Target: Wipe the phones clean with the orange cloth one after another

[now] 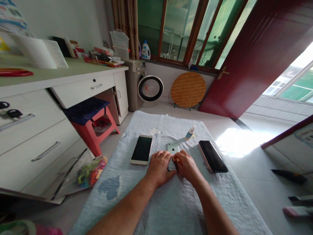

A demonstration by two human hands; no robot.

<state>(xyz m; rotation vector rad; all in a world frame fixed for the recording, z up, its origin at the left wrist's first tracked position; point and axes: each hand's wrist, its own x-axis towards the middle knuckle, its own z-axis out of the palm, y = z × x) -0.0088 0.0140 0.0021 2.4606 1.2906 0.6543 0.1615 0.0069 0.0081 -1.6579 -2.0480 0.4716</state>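
"One silver phone (173,148): where?"
"Midway between the tabletop's (171,209) left and right edges, left hand (159,165) palm-down over it, any grip hidden."
"And the right hand (186,164)?"
"Curled against its right side; I can't tell what it grasps."

Arms (124,210) forward, right fingers (181,157) curled

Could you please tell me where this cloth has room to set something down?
The cloth is bare left of the left forearm and along its far edge, beyond the white-framed smartphone and spray bottle. Mid-cloth is crowded: the left hand and right hand partly cover the iPhone.
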